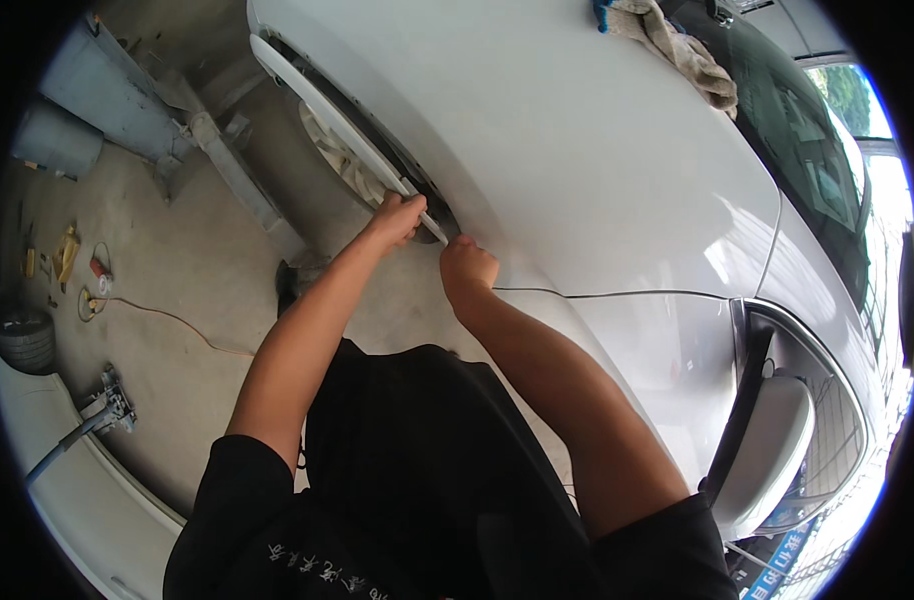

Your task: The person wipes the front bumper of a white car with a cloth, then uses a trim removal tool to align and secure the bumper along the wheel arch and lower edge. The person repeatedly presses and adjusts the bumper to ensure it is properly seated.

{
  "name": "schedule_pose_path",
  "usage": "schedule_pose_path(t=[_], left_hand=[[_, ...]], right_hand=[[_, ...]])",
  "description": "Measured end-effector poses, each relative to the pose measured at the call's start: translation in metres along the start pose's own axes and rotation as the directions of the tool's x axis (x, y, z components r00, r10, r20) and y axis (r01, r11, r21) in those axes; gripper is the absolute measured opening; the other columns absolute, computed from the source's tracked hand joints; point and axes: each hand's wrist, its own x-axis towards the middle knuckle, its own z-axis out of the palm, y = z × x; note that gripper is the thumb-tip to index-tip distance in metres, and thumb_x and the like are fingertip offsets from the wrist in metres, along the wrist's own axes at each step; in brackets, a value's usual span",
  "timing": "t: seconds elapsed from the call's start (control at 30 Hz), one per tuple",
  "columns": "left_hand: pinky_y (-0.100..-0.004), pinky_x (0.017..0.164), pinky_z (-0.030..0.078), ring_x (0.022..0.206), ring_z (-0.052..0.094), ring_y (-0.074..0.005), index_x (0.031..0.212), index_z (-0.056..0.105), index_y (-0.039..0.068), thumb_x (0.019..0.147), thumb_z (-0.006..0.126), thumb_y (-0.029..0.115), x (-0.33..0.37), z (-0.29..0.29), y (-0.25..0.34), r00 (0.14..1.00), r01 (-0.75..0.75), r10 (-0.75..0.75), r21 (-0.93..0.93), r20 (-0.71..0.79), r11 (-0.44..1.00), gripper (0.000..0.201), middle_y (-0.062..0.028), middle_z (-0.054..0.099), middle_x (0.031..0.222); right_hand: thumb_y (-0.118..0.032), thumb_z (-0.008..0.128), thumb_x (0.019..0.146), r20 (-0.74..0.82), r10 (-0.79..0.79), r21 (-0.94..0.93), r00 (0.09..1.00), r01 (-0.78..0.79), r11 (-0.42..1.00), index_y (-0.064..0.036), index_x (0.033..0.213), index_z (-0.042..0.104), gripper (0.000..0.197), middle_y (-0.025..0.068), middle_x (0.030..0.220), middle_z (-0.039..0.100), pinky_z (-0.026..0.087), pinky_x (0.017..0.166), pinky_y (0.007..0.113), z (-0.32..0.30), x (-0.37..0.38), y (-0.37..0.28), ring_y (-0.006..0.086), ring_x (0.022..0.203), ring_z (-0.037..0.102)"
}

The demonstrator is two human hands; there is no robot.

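A long white wheel-arch trim strip curves along the side of a silver-white car's fender, with a dark gap between the two. My left hand is closed around the strip near its lower end, thumb on top. Just right of it, my right hand is curled into a fist at the strip's tip, against the fender's lower edge. Its fingers face away, so what they grip is hidden. Below the strip, part of the wheel shows in the arch.
A cloth lies by the windscreen. The door mirror juts out at lower right. Grey lift equipment stands at left. On the floor are an orange cord, small tools and a tyre. Another white car panel is at lower left.
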Motion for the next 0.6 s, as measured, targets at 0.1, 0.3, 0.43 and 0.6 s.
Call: schedule_pose_path(t=[0.1,0.3,0.43,0.6], left_hand=[[-0.0217,0.038,0.023,0.049,0.036,-0.0070,0.085,0.043,0.006,0.077,0.052,0.027,-0.001,0.000,0.003,1.000,0.002,-0.002,0.012,0.026,1.000,0.024,-0.0001,0.043,0.065],[-0.0216,0.038,0.023,0.050,0.035,-0.0064,0.087,0.041,0.006,0.078,0.052,0.027,-0.011,0.003,0.008,1.000,0.012,-0.012,0.008,-0.013,1.000,0.025,-0.0012,0.043,0.067],[-0.0216,0.038,0.023,0.050,0.035,-0.0061,0.088,0.040,0.005,0.078,0.052,0.026,-0.007,0.001,0.004,1.000,-0.012,0.011,0.014,0.008,1.000,0.026,-0.0007,0.042,0.067],[-0.0218,0.037,0.020,0.048,0.033,-0.0061,0.081,0.042,0.007,0.079,0.051,0.026,-0.001,0.003,0.004,1.000,0.022,-0.022,0.009,-0.012,1.000,0.021,0.0005,0.041,0.063]], right_hand=[[-0.013,0.039,0.087,-0.017,-0.052,-0.095,0.998,0.051,0.994,0.0040,0.101,0.053,0.026,0.0186,0.093,0.065,0.052,0.072,0.037,0.007,-0.002,0.003,0.0305,0.088,0.064],[-0.012,0.044,0.083,0.007,-0.186,0.149,0.983,0.182,0.972,0.0067,0.099,0.053,0.026,0.0251,0.093,0.062,0.050,0.076,0.042,-0.020,-0.020,0.016,0.0378,0.088,0.061],[-0.013,0.047,0.080,-0.002,-0.081,0.285,0.997,0.078,0.955,0.0068,0.096,0.055,0.027,0.0264,0.094,0.061,0.050,0.076,0.042,-0.008,-0.029,0.012,0.0391,0.088,0.061],[-0.012,0.046,0.079,0.032,-0.119,0.310,0.992,0.103,0.945,0.0064,0.089,0.058,0.024,0.0266,0.093,0.061,0.050,0.076,0.042,-0.006,-0.018,0.018,0.0394,0.088,0.061]])
